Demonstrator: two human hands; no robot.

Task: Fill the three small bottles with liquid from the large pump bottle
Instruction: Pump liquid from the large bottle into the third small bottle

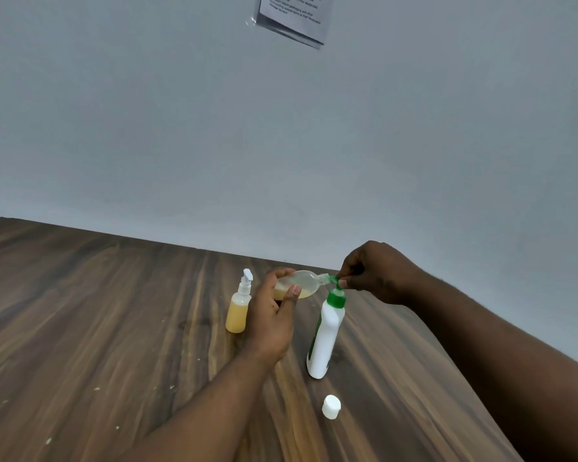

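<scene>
Forearms nearest the lens; just past them, a loose white cap (331, 406) on the desk (114, 328). Your left hand (274, 315) grips the small bottle (301, 283), fingers and thumb curled round its base end. Long axis near level, neck pointing right, mouth meeting the green pump spout (334, 280). Your right hand (377, 271) pinches that spout, fingertips closed on it. Large pump bottle (326, 341) upright below, between your hands. Small bottle looks part-full; the next stroke needs the mouth seated on the spout. Filled spray bottle (238, 308) stands left of your left hand.
</scene>
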